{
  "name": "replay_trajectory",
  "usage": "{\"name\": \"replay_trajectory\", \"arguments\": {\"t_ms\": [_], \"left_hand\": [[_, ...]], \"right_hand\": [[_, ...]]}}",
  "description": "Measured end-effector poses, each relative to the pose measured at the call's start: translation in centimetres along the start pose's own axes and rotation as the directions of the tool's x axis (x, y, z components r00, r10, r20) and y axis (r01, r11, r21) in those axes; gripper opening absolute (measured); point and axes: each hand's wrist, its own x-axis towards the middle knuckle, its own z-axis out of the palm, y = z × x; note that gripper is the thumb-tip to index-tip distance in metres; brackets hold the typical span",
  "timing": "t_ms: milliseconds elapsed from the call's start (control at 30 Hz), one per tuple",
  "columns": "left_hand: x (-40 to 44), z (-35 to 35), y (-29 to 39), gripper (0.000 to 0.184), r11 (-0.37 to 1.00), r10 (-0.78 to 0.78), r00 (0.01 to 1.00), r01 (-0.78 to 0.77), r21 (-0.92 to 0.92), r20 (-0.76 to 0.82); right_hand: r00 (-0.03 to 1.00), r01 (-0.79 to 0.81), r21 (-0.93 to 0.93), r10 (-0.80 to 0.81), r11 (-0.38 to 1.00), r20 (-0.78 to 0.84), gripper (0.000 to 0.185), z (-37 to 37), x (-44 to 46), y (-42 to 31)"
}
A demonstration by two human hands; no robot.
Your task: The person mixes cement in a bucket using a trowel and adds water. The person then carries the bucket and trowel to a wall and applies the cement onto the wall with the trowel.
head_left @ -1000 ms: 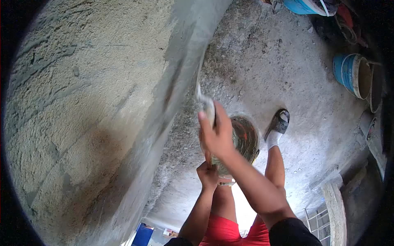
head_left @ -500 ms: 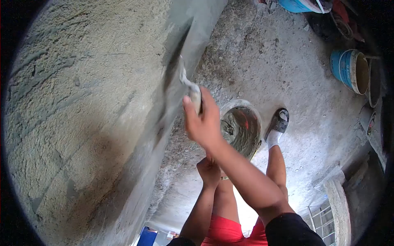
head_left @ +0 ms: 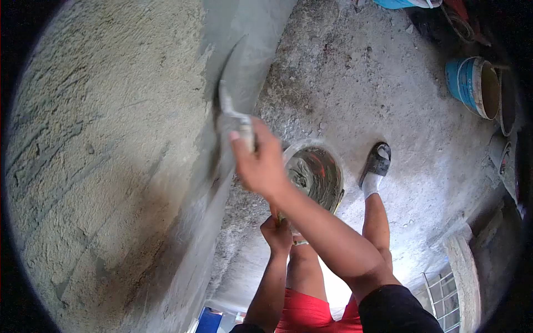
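Observation:
My right hand (head_left: pixel 260 161) is wrapped round the handle of a trowel (head_left: pixel 227 102). The blade, seen nearly edge-on, lies against the smooth grey band of wet plaster along the edge of the wall (head_left: pixel 127 111). Lower down, my left hand (head_left: pixel 277 236) is closed beside a bucket (head_left: pixel 340 183); what it grips is mostly hidden behind my right forearm. Wet grey mortar (head_left: pixel 302 176) coats the inside of that bucket, whose near side my right arm partly covers.
A rough concrete floor (head_left: pixel 333 72) runs along the wall. My right foot wears a dark sandal (head_left: pixel 380 160). A blue bucket (head_left: pixel 466 83) lies tipped at the right, with another blue bucket (head_left: pixel 397 3) at the top edge. A pale metal grating (head_left: pixel 444 297) is at lower right.
My right hand and the trowel have shifted left and slightly down in view along the plastered band. My left hand stays low by the bucket, and the view has shifted slightly.

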Motion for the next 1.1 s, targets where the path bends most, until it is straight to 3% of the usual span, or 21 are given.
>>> {"name": "replay_trajectory", "arguments": {"t_ms": [33,100,167,200,267,300,367,400,433,533,567,600,633,667,733,800,867,900,967,1000,1100], "left_hand": [[-0.1,-0.2,-0.3,0.019,0.99,0.132,0.986,-0.137,0.043,0.106],[-0.6,-0.2,0.9,0.012,0.994,0.023,0.992,-0.035,0.101,0.123],[-0.3,0.3,2.4,0.046,0.968,-0.165,0.977,0.135,0.209,0.132],[-0.7,0.2,2.6,0.046,0.965,-0.175,0.976,0.144,0.217,0.13],[-0.8,0.7,2.6,0.031,0.892,-0.352,0.935,0.322,0.318,0.04],[-0.5,0.2,2.5,0.031,0.891,-0.35,0.936,0.321,0.321,0.037],[0.7,-1.8,2.1,0.028,0.955,-0.239,0.889,0.143,0.259,0.39],[1.2,-2.2,2.0,0.028,0.977,-0.164,0.816,0.059,0.203,0.554],[1.1,-1.6,2.0,0.028,0.977,-0.163,0.815,0.055,0.206,0.556],[-0.7,1.4,1.5,0.015,0.932,-0.181,0.983,0.164,0.325,0.024],[-0.6,1.7,1.8,0.015,0.931,-0.184,0.983,0.166,0.325,0.026],[-0.3,1.8,2.2,0.004,0.953,-0.106,0.991,0.079,0.292,0.08],[-0.1,2.0,2.6,0.009,0.967,-0.025,0.991,-0.009,0.253,0.13],[0.0,2.3,2.8,0.006,0.969,-0.039,0.994,0.013,0.248,0.101],[0.3,2.1,1.8,0.008,0.971,-0.055,0.993,0.03,0.237,0.101],[-0.2,2.3,1.8,0.011,0.972,-0.077,0.992,0.052,0.23,0.1],[-0.8,3.7,2.8,0.021,0.961,-0.252,0.946,0.27,0.066,-0.204],[-1.0,3.1,1.4,0.021,0.962,-0.248,0.947,0.266,0.066,-0.204],[-1.4,1.4,-1.8,0.041,0.992,0.0,0.991,0.017,-0.126,0.131],[-1.6,1.0,-2.4,0.041,0.992,-0.005,0.991,0.021,-0.122,0.13],[-0.2,2.1,1.3,0.007,0.992,-0.016,1.0,0.013,0.128,0.021]], "right_hand": [[0.999,-0.032,0.071,0.031,0.997,0.021,0.028,1.3,0.3,-0.7],[0.937,0.349,0.104,-0.35,0.931,-0.013,0.033,2.9,-3.6,-2.1],[0.885,0.465,0.081,-0.464,0.882,-0.026,0.039,3.0,-8.5,-3.4],[0.89,0.455,0.082,-0.454,0.887,-0.029,0.039,2.5,-8.7,-3.2],[0.901,0.426,0.097,-0.432,0.899,0.041,0.041,0.3,-8.7,-2.2],[0.939,0.344,0.04,-0.344,0.938,-0.015,0.038,-0.4,-7.4,-1.5],[0.991,0.119,0.005,-0.119,0.993,-0.057,0.034,-1.0,-2.6,0.5],[0.999,-0.016,0.018,0.017,1.0,-0.039,0.032,-1.1,-1.0,1.4],[0.999,-0.013,0.022,0.014,1.0,-0.043,0.032,-0.5,-1.0,0.8],[0.998,0.061,0.095,-0.062,0.994,0.002,0.029,3.4,-3.8,-0.8],[0.99,0.141,0.108,-0.142,0.984,0.006,0.032,4.0,-6.4,-0.9],[0.979,0.203,0.119,-0.205,0.972,0.001,0.036,4.2,-9.6,-1.0],[0.964,0.266,0.13,-0.267,0.955,-0.005,0.041,4.2,-12.2,-1.2],[0.964,0.263,0.13,-0.264,0.956,-0.007,0.041,3.6,-13.6,-1.5],[0.989,0.088,0.206,-0.11,0.975,0.099,0.043,1.5,-15.4,-2.2],[0.998,-0.066,0.06,0.065,0.996,0.017,0.038,-0.1,-11.6,-2.8],[0.997,0.029,0.099,-0.022,0.995,-0.072,0.033,-0.6,-4.4,-1.9],[0.997,0.032,0.102,-0.025,0.994,-0.071,0.033,-0.2,-2.6,-2.1],[0.993,0.118,0.061,-0.119,0.991,0.014,0.035,1.5,-0.5,-2.3],[0.983,0.154,0.093,-0.162,0.984,0.083,0.04,1.9,-2.3,-2.5],[0.927,0.316,0.1,-0.33,0.943,0.177,0.054,1.7,-12.7,-0.4]]}}
